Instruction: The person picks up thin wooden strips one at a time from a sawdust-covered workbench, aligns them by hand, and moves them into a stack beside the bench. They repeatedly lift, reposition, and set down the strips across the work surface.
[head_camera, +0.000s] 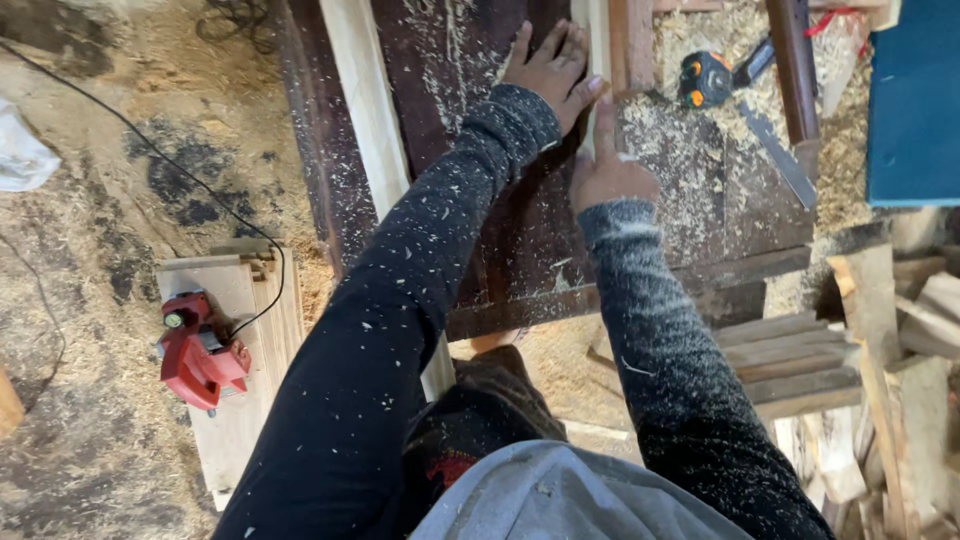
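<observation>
A woodworking shop is shown. Sawdust (720, 170) is spread over the dark workbench (480, 240) and floor, a red power planer (200, 352) is set on boards, and timber offcuts (870, 400) are stacked nearby.

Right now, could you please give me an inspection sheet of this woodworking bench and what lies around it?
Surface: dark workbench, strewn with sawdust.
Job's things: pale wood strip, upright in the picture, under both hands.
Clutter: tape measure; metal ruler; long pale board.
Grippers: left hand flat, fingers spread, beside the strip; right hand presses it with the forefinger.
Cables: black cord runs across the floor to a red power planer on stacked boards.
Surroundings: sawdust floor; offcuts; blue panel.
</observation>
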